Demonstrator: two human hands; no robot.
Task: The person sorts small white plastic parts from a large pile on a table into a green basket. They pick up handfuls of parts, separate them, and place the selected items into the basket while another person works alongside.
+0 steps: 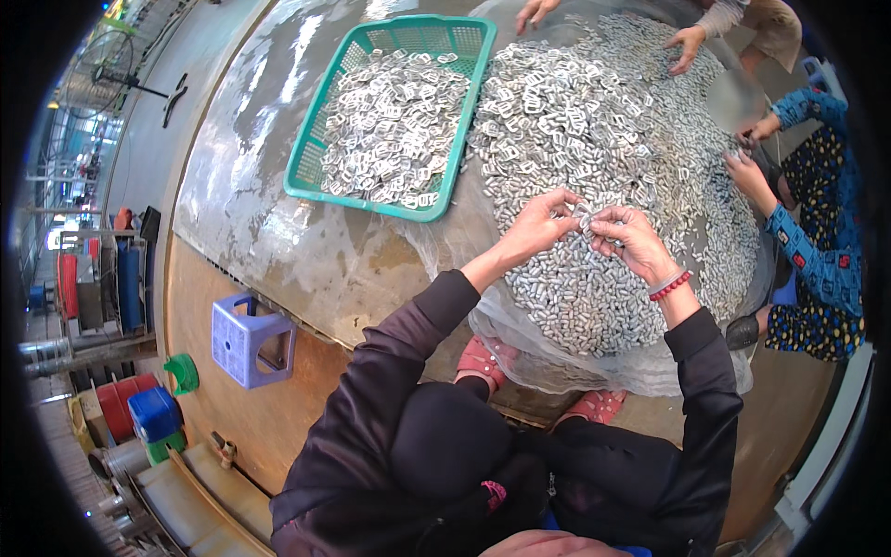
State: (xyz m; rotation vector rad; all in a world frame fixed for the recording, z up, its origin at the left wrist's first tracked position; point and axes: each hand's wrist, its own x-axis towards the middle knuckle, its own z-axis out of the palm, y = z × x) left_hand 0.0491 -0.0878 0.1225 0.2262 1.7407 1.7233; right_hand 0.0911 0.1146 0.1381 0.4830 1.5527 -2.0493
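Note:
Over the heap of small grey metal pieces (589, 297), my two hands meet. My left hand (540, 226) is closed in a pinch on a silvery metal buckle (584, 215). Opposite it, my right hand (636, 243), with a red bead bracelet at the wrist, pinches the same buckle from its other side. Fingers cover part of the piece, so its full shape is hidden. Flat buckles with slots (548, 116) lie in the heap beyond my hands. To the left, a green plastic basket (306, 167) holds many similar loose buckles.
The heap rests on a clear plastic sheet (520, 348). Another person's hands (688, 46) touch its far side; a co-worker in blue patterned sleeves (812, 255) works at the right. A purple stool (243, 343) stands at the left. A fan (107, 70) is farther off.

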